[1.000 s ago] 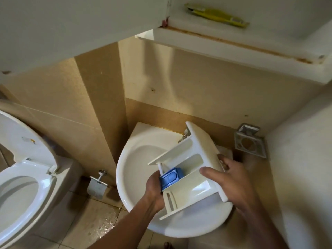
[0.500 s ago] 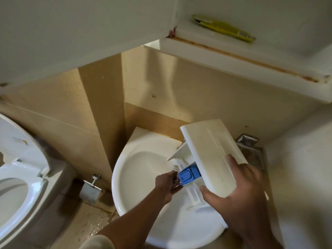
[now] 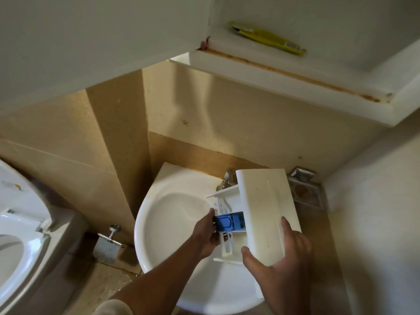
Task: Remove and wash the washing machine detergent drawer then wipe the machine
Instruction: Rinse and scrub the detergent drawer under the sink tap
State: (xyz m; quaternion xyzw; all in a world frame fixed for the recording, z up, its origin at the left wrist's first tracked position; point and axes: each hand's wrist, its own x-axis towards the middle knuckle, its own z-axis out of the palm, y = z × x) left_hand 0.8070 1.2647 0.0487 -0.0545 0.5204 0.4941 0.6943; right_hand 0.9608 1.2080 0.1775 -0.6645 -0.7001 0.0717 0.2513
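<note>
Above the white washbasin (image 3: pixel 172 223), the white detergent drawer (image 3: pixel 261 201) is held tilted, front panel up. The right hand (image 3: pixel 288 269) clasps the panel's near corner; the left hand (image 3: pixel 205 235) curls its fingers round the drawer's blue insert (image 3: pixel 227 223).

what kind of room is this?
Most likely a small bathroom: a white sink, a toilet with its lid up on the left, and a paper holder on the wall between them.
</note>
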